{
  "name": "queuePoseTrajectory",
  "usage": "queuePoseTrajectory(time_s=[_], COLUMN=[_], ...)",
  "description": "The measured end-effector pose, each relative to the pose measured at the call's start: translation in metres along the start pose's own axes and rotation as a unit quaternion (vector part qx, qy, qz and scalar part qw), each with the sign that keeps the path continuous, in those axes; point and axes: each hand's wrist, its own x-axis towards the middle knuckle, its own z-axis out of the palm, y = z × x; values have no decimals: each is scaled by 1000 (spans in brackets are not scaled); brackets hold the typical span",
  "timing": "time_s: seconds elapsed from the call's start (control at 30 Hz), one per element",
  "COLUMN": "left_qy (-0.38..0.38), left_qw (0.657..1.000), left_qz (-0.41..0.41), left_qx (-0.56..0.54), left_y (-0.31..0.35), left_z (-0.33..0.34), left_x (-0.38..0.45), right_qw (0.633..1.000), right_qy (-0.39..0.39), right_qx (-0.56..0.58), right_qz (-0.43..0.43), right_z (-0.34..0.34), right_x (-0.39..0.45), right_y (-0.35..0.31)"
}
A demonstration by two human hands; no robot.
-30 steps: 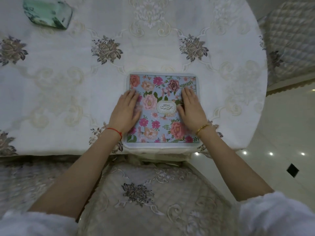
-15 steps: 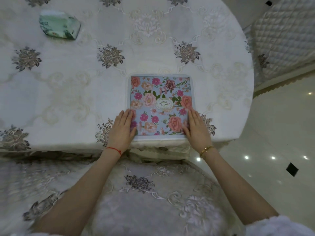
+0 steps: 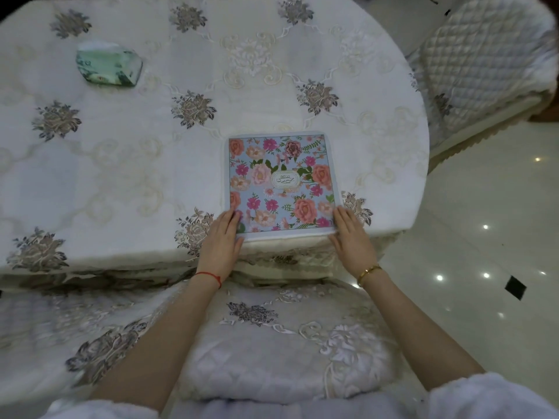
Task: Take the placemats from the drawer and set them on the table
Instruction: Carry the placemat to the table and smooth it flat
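Square light-blue placemat with pink and peach floral print and a white oval label at centre [image 3: 281, 182]: flat on the round table draped in a white embroidered tablecloth [image 3: 127, 164], at the near edge, near border just inside the table rim. One placemat visible; whether more lie beneath, not discernible.

Left hand [image 3: 220, 240]: fingers straight and together, flat, palm down, at the near-left corner of the placemat. Fingertips overlapping the left border of the mat; palm over the tablecloth and table rim. Nothing gripped, no curl around the mat. Thin red string bracelet [image 3: 208, 276] on the wrist.

Right hand [image 3: 352, 240]: fingers straight and together, flat, palm down, at the near-right corner of the placemat. Inner edge of the hand touching the right border of the mat; remainder over the tablecloth. Nothing gripped. Gold bangle [image 3: 368, 273] on the wrist.

White fleecy sleeves [image 3: 490, 397] pushed back above the forearms.

Green-and-white patterned soft pack [image 3: 109, 67]: on the far-left part of the table, well apart from the placemat.

Chair with pale embroidered quilted cover [image 3: 281, 337]: directly below the near table edge, between the forearms. Second chair with white quilted cover [image 3: 481, 62]: at the far right of the table. Glossy white tiled floor with small black inset squares [image 3: 496, 243]: to the right.
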Motion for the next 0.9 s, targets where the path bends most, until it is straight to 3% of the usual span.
queuePoseTrajectory(time_s=[0.23, 0.47, 0.7, 0.9], left_qy=[9, 30, 27, 28], left_qw=[998, 990, 978, 974], left_qz=[57, 140, 204, 219], left_qx=[-16, -17, -20, -50], left_y=[19, 81, 171, 281], left_z=[-26, -47, -30, 6], left_x=[-17, -37, -63, -94], right_qw=[995, 982, 963, 952], right_qy=[76, 163, 218, 215], right_qx=[63, 88, 113, 123], right_qz=[16, 40, 113, 178], right_z=[-30, -52, -63, -79], right_x=[-49, -127, -225, -314], right_y=[7, 33, 96, 180])
